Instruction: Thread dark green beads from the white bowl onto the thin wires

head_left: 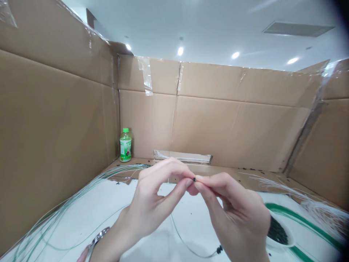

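My left hand (156, 196) and my right hand (237, 209) meet over the white work surface, thumb and forefinger pinched on each. Between the fingertips shows a small black piece (194, 179), gripped from both sides; its exact shape is too small to make out. Below the hands, a thin wire (182, 240) curves to the right and ends near a black part (219, 249) beside my right wrist. Partly hidden behind my right hand is a white bowl (291, 242) holding many small black pieces (278, 231).
Thin green and white wires (58, 211) spread along the left side. At right lie a green wire bundle (308, 220) and loose white wires (313, 203). A green bottle (125, 145) stands in the back left corner. Cardboard walls (218, 127) enclose the surface; a cardboard tray (188, 157) holds white strands.
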